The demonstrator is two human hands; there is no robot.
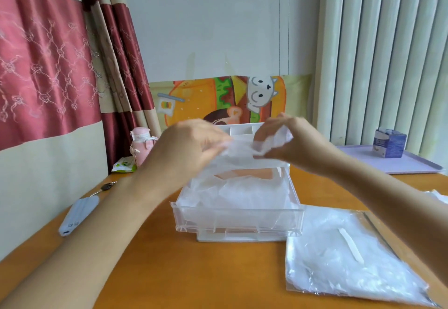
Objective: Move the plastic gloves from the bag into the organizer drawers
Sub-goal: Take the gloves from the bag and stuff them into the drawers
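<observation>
A clear plastic organizer [244, 129] stands mid-table with its drawer [237, 221] pulled out toward me. Thin plastic gloves [232, 197] lie piled inside the drawer. Above the drawer, my left hand [191, 146] and my right hand [288, 141] both pinch one translucent plastic glove [244, 151] stretched between them; the hands are blurred. The clear zip bag [344, 257] lies flat on the table at the right front, with more gloves showing through it.
A pink bottle [141, 146], a green packet [124, 164], keys [105, 187] and a white-blue case [78, 214] lie along the left. A lilac tray [409, 165] with a blue carton [389, 145] sits far right. A cartoon mat leans behind the organizer.
</observation>
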